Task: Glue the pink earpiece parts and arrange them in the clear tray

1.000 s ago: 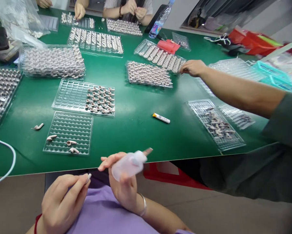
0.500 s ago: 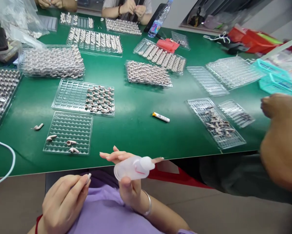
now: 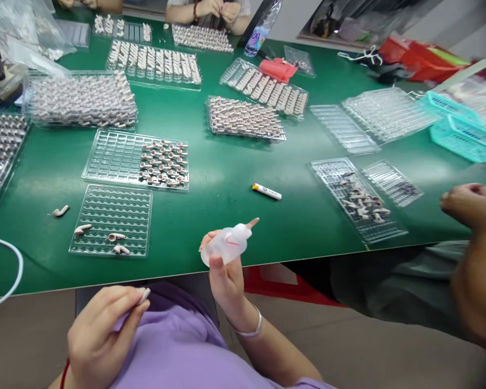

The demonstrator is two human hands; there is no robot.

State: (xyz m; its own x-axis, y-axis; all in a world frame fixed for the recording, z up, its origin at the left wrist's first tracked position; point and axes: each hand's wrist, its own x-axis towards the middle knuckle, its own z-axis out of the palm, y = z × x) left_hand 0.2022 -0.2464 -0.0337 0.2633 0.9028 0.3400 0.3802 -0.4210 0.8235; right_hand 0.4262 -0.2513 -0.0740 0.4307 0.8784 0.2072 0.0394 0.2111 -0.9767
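My left hand (image 3: 99, 332) is closed in a pinch above my lap. Between thumb and fingers sits an earbud shell (image 3: 144, 295), with only its whitish stem end showing. Over the table's front edge, my right hand (image 3: 230, 283) is wrapped round a translucent squeeze bottle (image 3: 225, 247) with a narrow tip, tilted up to the right. On the table left of the bottle lies a clear tray (image 3: 105, 210) with three earbud shells at its lower part. Another earbud shell (image 3: 60, 211) rests outside that tray. Behind it is a partly filled tray (image 3: 113, 156) of earbud shells.
A white marker-like tube (image 3: 267, 191) with a yellow end lies mid-table. Filled trays (image 3: 246, 119) stand farther back. At right are a tray of jumbled shells (image 3: 358, 200), turquoise baskets (image 3: 465, 138) and a co-worker's hand (image 3: 470, 205). A white cable (image 3: 19, 259) curves at left.
My right hand has carried the bottle forward and up over the table edge, its fingers closing round it. The co-worker's hand has withdrawn from the far tray to the right. My left hand barely moved.
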